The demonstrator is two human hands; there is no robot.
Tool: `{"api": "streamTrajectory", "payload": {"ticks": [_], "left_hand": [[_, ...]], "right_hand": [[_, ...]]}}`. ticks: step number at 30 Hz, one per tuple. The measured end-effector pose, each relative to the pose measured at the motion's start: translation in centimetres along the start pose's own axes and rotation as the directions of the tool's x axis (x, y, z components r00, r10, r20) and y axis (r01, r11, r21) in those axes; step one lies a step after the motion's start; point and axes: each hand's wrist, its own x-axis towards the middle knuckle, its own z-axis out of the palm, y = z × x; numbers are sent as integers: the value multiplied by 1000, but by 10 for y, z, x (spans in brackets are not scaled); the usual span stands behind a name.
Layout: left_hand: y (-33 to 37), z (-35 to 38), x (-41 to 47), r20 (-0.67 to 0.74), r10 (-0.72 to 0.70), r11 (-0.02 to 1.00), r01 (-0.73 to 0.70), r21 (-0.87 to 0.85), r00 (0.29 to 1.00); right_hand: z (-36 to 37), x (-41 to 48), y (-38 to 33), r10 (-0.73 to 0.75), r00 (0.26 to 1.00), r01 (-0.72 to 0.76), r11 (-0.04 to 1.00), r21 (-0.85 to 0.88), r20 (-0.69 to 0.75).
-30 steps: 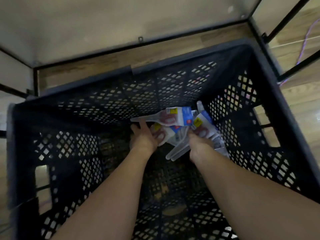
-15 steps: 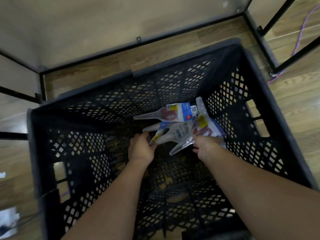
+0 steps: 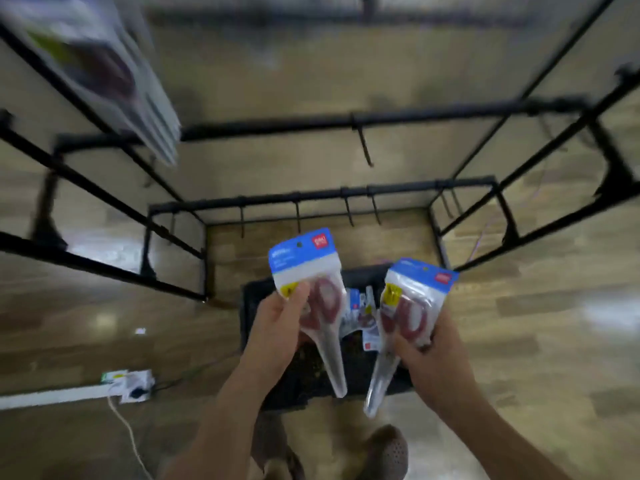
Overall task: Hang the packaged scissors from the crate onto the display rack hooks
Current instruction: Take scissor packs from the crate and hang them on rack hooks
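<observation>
1. Head view: the black metal display rack (image 3: 346, 119) stands ahead of me, and its bare hooks (image 3: 298, 216) lie beyond and above both packs.
2. The black lattice plastic crate (image 3: 249, 306) sits on the floor under my hands, with more packs inside.
3. The clear, blue-topped left pack of red-handled scissors (image 3: 304, 268) and the matching right pack (image 3: 415, 289) are held upright, hang-holes up.
4. My left hand (image 3: 277, 327) and right hand (image 3: 440, 362) each clamp one pack. I judge the left nearer the hooks.

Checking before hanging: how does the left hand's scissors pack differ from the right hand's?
The left pack is held higher in the picture, the right pack lower. The left pack's tip slants down to the right; the right pack's, down to the left. Both have a blue header, a yellow sticker and red handles.
</observation>
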Motion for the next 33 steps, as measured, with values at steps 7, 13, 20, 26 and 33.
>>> {"api": "streamTrajectory", "payload": {"ticks": [7,13,20,26,33], "left_hand": [[263,-63,-152,-49,324,937,-327,-122,945],[365,-101,-208,-126,540,820,-554,-144,832],[384,-107,-228,-83,561,821,-566,-74,824],[390,-96,-230,-216,519,838,-542,-61,827],[350,-105,-221,-398,445,878,-478,18,802]], "right_hand": [[-45,-139,-286,-376,911,307,892,332,169],[-37,-208,-398,-578,811,533,675,511,-83],[-62,-230,-418,-600,781,599,643,477,-171],[-83,-209,-431,-640,768,583,679,446,-28],[-62,-178,-419,-596,763,398,739,543,252]]}}
